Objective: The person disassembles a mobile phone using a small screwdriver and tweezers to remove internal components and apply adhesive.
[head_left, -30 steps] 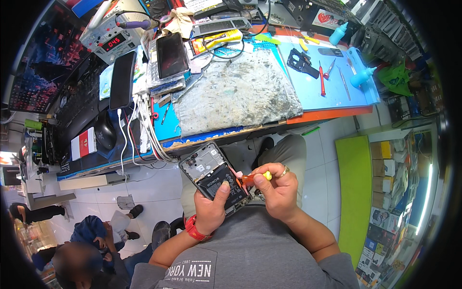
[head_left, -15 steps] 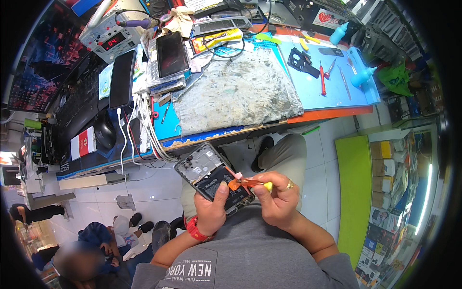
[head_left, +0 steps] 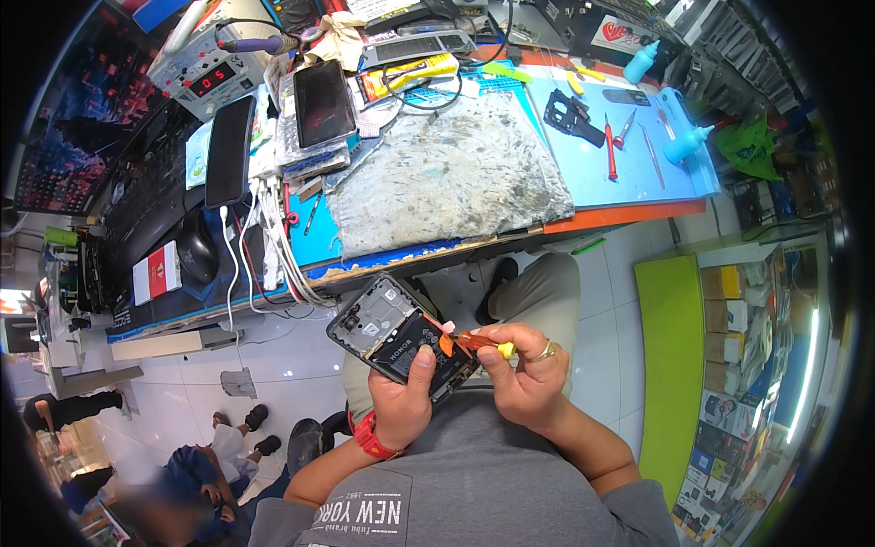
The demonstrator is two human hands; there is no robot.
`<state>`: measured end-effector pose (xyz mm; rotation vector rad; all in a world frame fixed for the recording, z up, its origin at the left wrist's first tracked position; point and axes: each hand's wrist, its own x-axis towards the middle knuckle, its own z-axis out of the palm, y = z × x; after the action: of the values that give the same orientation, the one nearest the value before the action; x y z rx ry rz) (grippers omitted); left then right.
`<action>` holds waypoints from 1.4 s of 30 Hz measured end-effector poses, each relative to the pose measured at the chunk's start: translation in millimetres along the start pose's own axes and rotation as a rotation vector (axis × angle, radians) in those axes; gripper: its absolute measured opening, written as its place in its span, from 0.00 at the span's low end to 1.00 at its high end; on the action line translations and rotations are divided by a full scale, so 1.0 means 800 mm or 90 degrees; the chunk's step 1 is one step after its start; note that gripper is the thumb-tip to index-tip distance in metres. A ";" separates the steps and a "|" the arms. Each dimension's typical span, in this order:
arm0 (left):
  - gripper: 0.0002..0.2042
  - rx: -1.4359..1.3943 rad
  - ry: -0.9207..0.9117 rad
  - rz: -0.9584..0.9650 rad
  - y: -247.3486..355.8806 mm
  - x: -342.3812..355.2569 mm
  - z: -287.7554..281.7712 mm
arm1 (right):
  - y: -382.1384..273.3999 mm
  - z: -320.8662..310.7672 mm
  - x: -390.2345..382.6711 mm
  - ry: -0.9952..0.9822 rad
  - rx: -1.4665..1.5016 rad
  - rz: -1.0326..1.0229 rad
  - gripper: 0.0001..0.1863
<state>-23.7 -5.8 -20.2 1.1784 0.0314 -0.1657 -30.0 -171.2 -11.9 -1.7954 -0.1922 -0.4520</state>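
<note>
My left hand grips an opened phone over my lap, its thumb on the black battery. The phone is tilted, its grey inner frame toward the bench. An orange flex cable stands bent up beside the battery, next to a small pink tab. My right hand pinches a slim screwdriver-like tool with an orange-red handle and a yellow end. Its tip lies at the phone's right edge by the orange cable; fingers partly hide it.
Ahead stands a bench with a stained grey cloth and a blue mat holding a red screwdriver. Phones, white cables and a power supply crowd the left. A glass display case is at right; a person sits lower left.
The phone has turned slightly, its upper end shifting left. The orange cable now appears narrower and bent up, with my thumb clear of it. The seated person has shifted lower.
</note>
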 end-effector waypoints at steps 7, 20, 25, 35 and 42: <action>0.14 0.117 -0.024 0.038 0.000 -0.001 0.002 | 0.000 0.007 -0.003 -0.023 -0.229 -0.195 0.15; 0.13 0.079 -0.016 0.018 0.004 0.003 -0.004 | -0.001 0.000 0.004 -0.048 -0.096 -0.032 0.12; 0.13 0.035 -0.062 -0.069 0.019 0.005 -0.012 | 0.005 -0.002 0.005 0.016 0.422 0.363 0.08; 0.14 0.002 -0.036 -0.101 0.013 0.006 -0.013 | 0.012 0.001 -0.006 -0.016 0.368 0.309 0.04; 0.14 -0.008 -0.060 -0.110 0.003 0.008 -0.022 | 0.003 0.000 -0.007 -0.052 0.170 0.211 0.05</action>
<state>-16.2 10.4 -25.2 1.1542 0.0515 -0.3732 -34.6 -171.4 -16.2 -1.5452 -0.0079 -0.1098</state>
